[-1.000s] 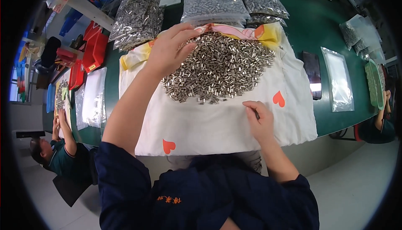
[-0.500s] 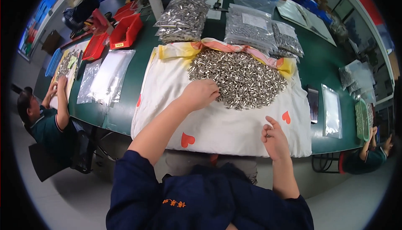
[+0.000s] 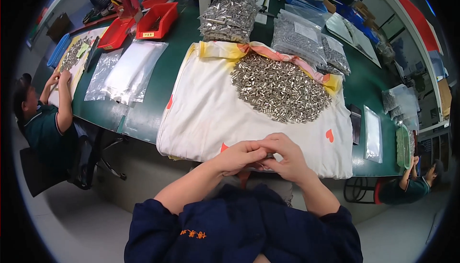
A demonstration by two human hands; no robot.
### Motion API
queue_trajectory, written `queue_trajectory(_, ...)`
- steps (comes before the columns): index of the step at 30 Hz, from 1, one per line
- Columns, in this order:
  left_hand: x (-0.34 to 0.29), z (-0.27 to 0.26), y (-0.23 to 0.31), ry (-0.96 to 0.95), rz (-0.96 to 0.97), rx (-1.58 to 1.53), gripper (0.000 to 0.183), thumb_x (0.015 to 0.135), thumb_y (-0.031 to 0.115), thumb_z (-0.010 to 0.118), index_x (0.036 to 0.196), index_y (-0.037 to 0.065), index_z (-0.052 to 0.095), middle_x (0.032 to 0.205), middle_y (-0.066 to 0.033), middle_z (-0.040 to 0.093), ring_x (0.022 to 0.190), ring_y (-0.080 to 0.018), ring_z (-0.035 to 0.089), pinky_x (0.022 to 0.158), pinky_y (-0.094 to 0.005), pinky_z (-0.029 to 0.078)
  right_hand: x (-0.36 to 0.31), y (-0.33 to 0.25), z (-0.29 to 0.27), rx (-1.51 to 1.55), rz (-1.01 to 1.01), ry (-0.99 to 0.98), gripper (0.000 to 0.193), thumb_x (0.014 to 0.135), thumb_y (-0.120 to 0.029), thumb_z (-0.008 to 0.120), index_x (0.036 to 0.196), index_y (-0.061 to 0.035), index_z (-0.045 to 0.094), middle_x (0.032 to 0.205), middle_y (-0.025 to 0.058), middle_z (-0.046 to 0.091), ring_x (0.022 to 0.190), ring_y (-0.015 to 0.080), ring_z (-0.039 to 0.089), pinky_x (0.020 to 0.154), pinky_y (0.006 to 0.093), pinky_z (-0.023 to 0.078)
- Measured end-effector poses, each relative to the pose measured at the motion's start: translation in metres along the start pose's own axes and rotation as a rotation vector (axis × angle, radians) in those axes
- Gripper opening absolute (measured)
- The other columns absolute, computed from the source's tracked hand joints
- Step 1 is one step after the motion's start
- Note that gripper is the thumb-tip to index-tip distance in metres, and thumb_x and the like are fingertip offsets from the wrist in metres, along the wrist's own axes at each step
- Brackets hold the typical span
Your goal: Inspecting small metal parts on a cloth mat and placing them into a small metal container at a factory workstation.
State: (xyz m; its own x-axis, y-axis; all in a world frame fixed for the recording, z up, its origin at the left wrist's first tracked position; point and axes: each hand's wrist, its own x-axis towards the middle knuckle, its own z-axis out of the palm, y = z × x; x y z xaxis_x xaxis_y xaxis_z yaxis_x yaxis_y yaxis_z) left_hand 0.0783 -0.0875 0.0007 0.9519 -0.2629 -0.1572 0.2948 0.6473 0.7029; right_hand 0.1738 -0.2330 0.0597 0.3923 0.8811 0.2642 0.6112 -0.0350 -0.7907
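A broad heap of small shiny metal cylinders lies on a folded white cloth with red hearts and a yellow and pink edge. My left hand and my right hand meet at the cloth's near edge, in front of the heap. Both are closed, with thumbs and fingertips drawn together and touching or nearly so. Whatever lies between their fingers is hidden or too small to name. Neither hand touches the heap.
Clear bags of metal parts and grey parts stand behind the cloth. Red bins and flat plastic bags lie left; a dark flat object and another bag lie right. Co-workers sit at both sides.
My left hand has come back from the heap's near left edge toward me. My right hand has moved left to meet it, its fingers now closed. The view has shifted slightly.
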Motion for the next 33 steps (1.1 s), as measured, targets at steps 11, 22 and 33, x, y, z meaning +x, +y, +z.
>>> queue_trajectory(11, -0.063, -0.036, 0.013, 0.349, 0.191, 0.671, 0.025, 0.079, 0.014, 0.066, 0.101, 0.002, 0.062, 0.088, -0.0053, 0.063, 0.078, -0.0124, 0.059, 0.071, -0.0264, 0.047, 0.035, 0.010, 0.025, 0.044, 0.079, -0.212, 0.040, 0.070, -0.004, 0.066, 0.109, -0.0055, 0.060, 0.107, 0.0099, 0.059, 0.096, 0.0272, 0.054, 0.088, 0.0341, 0.042)
queue_trajectory(22, -0.065, -0.049, 0.014, 0.220, 0.494, 1.307, 0.028, 0.072, 0.018, 0.068, 0.096, 0.008, 0.059, 0.084, -0.0070, 0.062, 0.075, -0.0275, 0.059, 0.069, -0.0340, 0.046, 0.048, 0.096, 0.032, -0.787, -0.115, 0.137, 0.018, 0.068, -0.007, 0.055, 0.084, -0.0089, 0.062, 0.084, 0.0026, 0.056, 0.083, 0.0212, 0.051, 0.073, 0.0342, 0.041)
queue_trajectory(33, -0.057, -0.047, 0.033, 0.422, 0.121, 0.762, 0.029, 0.074, 0.005, 0.066, 0.103, 0.004, 0.061, 0.087, -0.0019, 0.062, 0.075, -0.0075, 0.056, 0.070, -0.0214, 0.044, 0.061, 0.094, 0.027, -0.920, 0.038, 0.005, 0.008, 0.070, -0.007, 0.057, 0.078, -0.0062, 0.058, 0.081, 0.0073, 0.055, 0.080, 0.0256, 0.050, 0.072, 0.0359, 0.042)
